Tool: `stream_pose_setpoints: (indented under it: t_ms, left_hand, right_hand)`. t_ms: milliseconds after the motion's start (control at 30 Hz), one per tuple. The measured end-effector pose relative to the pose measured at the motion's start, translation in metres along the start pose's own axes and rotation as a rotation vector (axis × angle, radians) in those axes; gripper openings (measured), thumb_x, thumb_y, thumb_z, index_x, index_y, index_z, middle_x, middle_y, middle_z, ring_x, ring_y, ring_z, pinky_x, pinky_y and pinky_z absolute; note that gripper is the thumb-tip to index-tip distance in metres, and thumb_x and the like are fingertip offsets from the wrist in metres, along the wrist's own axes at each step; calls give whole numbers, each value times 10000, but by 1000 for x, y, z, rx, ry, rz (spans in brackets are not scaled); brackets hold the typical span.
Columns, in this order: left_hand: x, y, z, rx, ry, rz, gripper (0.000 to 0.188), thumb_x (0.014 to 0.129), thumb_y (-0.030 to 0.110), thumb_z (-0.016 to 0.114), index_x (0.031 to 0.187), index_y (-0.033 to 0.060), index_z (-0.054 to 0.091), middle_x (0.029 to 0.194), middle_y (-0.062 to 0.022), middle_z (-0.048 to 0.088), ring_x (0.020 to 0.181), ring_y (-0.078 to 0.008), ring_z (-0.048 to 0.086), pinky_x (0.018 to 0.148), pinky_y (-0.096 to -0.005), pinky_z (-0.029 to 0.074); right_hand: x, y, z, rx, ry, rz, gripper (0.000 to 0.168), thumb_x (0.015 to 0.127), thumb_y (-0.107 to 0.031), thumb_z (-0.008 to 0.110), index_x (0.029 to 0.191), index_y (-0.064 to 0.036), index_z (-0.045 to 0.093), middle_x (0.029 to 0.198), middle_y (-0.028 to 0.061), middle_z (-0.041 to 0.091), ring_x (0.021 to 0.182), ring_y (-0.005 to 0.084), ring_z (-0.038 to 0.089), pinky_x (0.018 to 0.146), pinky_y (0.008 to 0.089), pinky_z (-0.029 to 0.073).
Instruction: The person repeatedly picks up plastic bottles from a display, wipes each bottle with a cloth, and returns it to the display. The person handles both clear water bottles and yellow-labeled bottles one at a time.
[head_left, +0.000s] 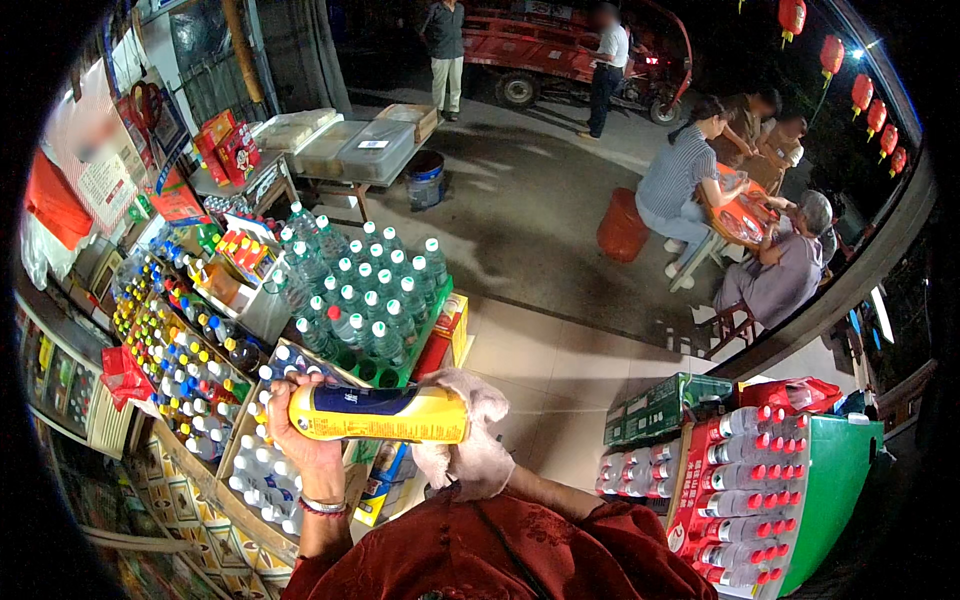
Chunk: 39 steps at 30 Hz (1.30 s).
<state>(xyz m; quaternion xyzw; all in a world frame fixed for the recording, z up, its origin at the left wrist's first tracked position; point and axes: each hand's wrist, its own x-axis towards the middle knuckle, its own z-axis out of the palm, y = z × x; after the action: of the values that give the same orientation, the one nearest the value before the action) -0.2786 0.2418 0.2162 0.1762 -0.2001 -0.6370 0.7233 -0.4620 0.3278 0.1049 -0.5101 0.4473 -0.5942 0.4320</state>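
Observation:
My left hand (300, 424) grips one end of a yellow and dark-blue bottle (375, 414), which lies level in front of my chest. Its label bears small writing. Wrapped over the bottle's right end is a pale pink cloth (469, 442). My right hand (517, 484) holds this cloth against the bottle, with its fingers mostly hidden by the folds. Just beyond the bottle stand several green-tinted clear bottles (375, 300) with white caps, one cap being red, in a green crate (435, 319).
Left, several drink bottles (187, 360) crowd the racks. Right, red-capped water bottles (739, 502) stand beside a green box (832, 487). Lidded plastic tubs (375, 150) rest on a table ahead. Several people sit around an orange table (739, 206); two others stand near a red cargo tricycle (525, 45).

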Motion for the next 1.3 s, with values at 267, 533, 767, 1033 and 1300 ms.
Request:
stream_pose_setpoints:
  t_ms: [267, 533, 767, 1033, 1300]
  left_hand:
    - [-2, 1, -1, 71, -72, 106, 66, 867, 130, 550, 826, 84, 527, 847, -60, 552, 841, -240, 574, 821, -427, 475]
    - [-2, 1, -9, 327, -191, 230, 102, 844, 126, 553, 803, 55, 491, 830, -80, 523, 818, -250, 553, 800, -434, 470]
    - [-10, 3, 2, 473, -242, 321, 95, 786, 70, 572, 802, 30, 487, 786, -108, 531, 770, -241, 572, 753, -441, 536]
    - [-24, -2, 9, 695, -379, 378, 124, 789, 83, 611, 783, 22, 503, 782, -121, 551, 781, -271, 592, 743, -441, 523]
    - [-35, -1, 15, 865, -477, 424, 131, 764, 85, 641, 745, -3, 546, 767, -154, 633, 738, -270, 643, 718, -392, 519]
  right_hand:
    - [3, -3, 1, -599, 72, -304, 595, 866, -346, 620, 1336, -43, 417, 1040, 97, 613, 987, 194, 583, 902, 309, 451]
    - [22, -15, 13, -267, 66, -130, 381, 838, -213, 618, 1174, -60, 521, 1063, 128, 567, 994, 265, 544, 880, 386, 433]
    - [20, -16, 19, 152, 34, 112, 397, 805, -209, 667, 1124, -43, 499, 895, 108, 581, 748, 223, 577, 623, 342, 465]
    - [32, -38, 28, 364, 39, -45, 516, 713, -139, 765, 1103, -29, 445, 1007, 87, 544, 910, 189, 570, 752, 353, 474]
    - [27, 13, 8, -91, -302, 96, 463, 707, -75, 724, 1084, -26, 460, 949, 76, 580, 775, 142, 573, 626, 304, 494]
